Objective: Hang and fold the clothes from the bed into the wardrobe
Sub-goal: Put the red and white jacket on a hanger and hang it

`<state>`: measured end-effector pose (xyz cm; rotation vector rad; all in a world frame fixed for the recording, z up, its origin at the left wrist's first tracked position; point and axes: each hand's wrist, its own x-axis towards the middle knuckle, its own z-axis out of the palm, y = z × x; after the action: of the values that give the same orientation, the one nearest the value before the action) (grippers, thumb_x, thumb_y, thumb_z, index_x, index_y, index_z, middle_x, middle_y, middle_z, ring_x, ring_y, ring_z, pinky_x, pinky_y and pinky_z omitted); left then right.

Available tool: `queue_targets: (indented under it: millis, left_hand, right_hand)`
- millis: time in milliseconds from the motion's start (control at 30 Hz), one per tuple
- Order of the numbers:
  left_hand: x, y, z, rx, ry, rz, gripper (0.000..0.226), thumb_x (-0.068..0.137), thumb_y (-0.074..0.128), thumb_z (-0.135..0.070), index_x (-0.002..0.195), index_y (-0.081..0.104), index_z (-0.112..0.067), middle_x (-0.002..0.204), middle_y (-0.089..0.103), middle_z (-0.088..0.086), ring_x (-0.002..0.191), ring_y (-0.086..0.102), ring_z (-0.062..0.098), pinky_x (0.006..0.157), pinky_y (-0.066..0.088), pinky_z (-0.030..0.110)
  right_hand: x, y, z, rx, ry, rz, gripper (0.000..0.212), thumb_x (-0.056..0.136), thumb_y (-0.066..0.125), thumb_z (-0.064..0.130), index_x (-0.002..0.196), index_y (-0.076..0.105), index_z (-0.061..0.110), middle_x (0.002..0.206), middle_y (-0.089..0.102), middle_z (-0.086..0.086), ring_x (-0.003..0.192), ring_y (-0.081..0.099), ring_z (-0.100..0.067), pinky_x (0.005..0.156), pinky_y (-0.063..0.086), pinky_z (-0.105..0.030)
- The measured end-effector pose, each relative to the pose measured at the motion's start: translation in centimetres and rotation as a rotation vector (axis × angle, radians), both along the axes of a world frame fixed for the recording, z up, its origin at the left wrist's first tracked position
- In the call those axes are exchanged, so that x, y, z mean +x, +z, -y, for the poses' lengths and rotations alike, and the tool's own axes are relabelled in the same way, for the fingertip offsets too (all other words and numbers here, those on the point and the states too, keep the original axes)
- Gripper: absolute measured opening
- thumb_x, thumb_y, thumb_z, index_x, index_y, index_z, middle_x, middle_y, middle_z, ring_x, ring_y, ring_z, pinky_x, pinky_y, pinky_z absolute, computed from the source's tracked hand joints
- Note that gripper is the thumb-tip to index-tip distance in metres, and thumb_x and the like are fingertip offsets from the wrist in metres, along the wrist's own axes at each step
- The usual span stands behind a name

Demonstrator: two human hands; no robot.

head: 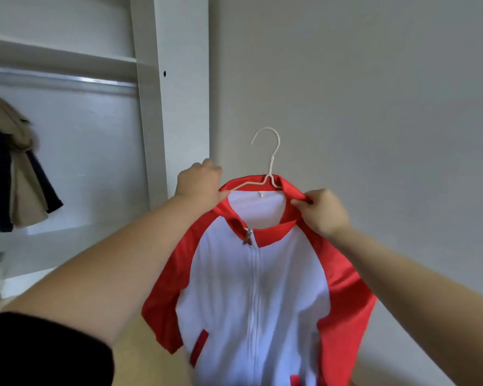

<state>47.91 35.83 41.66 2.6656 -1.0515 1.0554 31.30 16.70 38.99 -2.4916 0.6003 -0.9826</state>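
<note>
Pinching the red collar, your right hand (325, 211) steadies the soft, light jacket (254, 288). Your left hand (200, 182) grips its shoulder over the thin hanger (268, 162); carry it by the hook above the collar.

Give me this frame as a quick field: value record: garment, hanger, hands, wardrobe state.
garment: red and white zip jacket, zipped up, on the hanger, held up in front of a grey wall
hanger: white wire hanger, hook free above the collar, not on the rail
left hand: grips the jacket's shoulder at the hanger's arm
right hand: pinches the red collar
wardrobe: open, to the left; metal rail under a shelf
already hung: beige and navy clothes at the far left
</note>
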Motion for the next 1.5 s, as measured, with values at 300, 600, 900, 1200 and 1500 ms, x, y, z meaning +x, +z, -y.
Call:
queue_targets:
  millis: [300,600,900,1200,1500]
  left_hand:
    - [-2.8,1.7,1.3,0.059,0.020,-0.276,0.012,0.089,0.052,-0.021,0.080,0.052,-0.013,0.099,0.062,0.012,0.077,0.050,0.028,0.063,0.036,0.029]
    - [-5.9,-1.5,2.0,0.023,-0.222,-0.290,0.021,0.086,0.049,-0.032,0.080,0.060,-0.016,0.097,0.062,0.011,0.094,0.060,0.033,0.065,0.037,0.029]
    - [-4.8,-2.2,3.2,-0.169,-0.426,-0.681,0.025,0.098,0.049,-0.023,0.087,0.061,-0.005,0.093,0.064,0.020,0.089,0.058,0.029,0.064,0.032,0.028]
    - [-6.4,-2.3,5.1,-0.357,-0.383,-0.368,0.026,0.096,0.051,-0.031,0.088,0.059,-0.008,0.090,0.065,0.015,0.085,0.056,0.038,0.069,0.044,0.034]
    - [-6.1,-1.3,3.6,-0.363,-0.274,-0.300,0.022,0.096,0.049,-0.028,0.094,0.059,-0.009,0.098,0.065,0.017,0.093,0.057,0.040,0.071,0.042,0.036]
  right_hand:
    - [-0.6,-0.5,-1.3,0.017,-0.112,0.044,0.041,0.087,0.061,0.034,0.054,0.045,0.014,0.052,0.046,0.003,0.059,0.046,-0.027,0.051,0.028,-0.028]
    - [-2.0,-0.1,0.9,-0.091,-0.125,0.020,0.040,0.085,0.063,0.032,0.054,0.043,0.016,0.055,0.045,0.002,0.063,0.045,-0.028,0.056,0.030,-0.029]
    - [-2.5,-1.2,2.3,-0.013,0.012,0.107,0.021,0.085,0.065,0.021,0.072,0.060,0.005,0.062,0.052,-0.006,0.069,0.052,-0.031,0.060,0.035,-0.032]
    - [-2.4,0.1,0.2,-0.406,-0.407,-0.297,0.030,0.086,0.049,0.042,0.071,0.052,0.016,0.087,0.066,-0.006,0.071,0.054,-0.030,0.061,0.035,-0.027]
    - [-4.8,-1.2,-2.8,-0.493,-0.183,-0.137,0.024,0.086,0.052,0.026,0.073,0.059,0.007,0.083,0.066,-0.021,0.076,0.062,-0.040,0.058,0.034,-0.033]
